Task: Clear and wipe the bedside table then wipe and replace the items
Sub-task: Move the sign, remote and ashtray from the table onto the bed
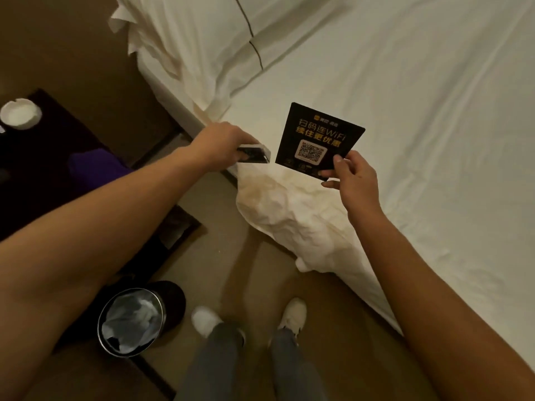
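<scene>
Holding a black card (317,140) with a printed code by its lower corner above the white bed (419,111), the right hand (354,175) pinches it tight while the left hand (223,143) grips a small flat box (254,154) beside it, the dark bedside table (37,169) bearing a white ashtray (20,113) and purple cloth (95,166) at left

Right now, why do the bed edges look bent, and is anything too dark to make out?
Head view: the wide lens bows the bed edge; warm dim light tints everything; the bedside table is nearly black, while the card stays readable.
</scene>
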Demonstrator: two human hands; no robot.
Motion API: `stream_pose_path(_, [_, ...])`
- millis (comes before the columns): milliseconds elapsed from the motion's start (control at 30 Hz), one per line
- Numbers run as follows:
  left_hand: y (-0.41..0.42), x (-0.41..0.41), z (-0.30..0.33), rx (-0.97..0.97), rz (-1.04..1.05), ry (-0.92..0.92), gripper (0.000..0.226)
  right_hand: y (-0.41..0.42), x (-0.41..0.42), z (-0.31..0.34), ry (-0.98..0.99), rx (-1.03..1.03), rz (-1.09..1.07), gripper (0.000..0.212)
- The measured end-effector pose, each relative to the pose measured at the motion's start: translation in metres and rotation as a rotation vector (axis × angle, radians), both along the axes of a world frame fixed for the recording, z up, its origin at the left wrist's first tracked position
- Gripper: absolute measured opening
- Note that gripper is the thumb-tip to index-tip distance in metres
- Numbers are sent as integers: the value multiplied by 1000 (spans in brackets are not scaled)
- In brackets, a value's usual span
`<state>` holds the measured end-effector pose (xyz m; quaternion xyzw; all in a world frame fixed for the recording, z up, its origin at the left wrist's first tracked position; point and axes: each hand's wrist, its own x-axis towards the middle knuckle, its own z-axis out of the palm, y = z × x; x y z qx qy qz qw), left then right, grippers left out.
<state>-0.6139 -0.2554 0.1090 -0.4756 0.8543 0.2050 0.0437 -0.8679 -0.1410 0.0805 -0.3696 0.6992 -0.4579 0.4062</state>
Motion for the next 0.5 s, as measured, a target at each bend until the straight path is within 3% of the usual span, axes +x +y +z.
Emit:
stream_pose_path(300, [26,-151,-34,41,-83,-21,36,65,-137,-27,-73,74,-187,16])
stream_pose_path(500, [20,-210,-56,16,-166,-86,37,79,-186,-40,-75,103,-233,16])
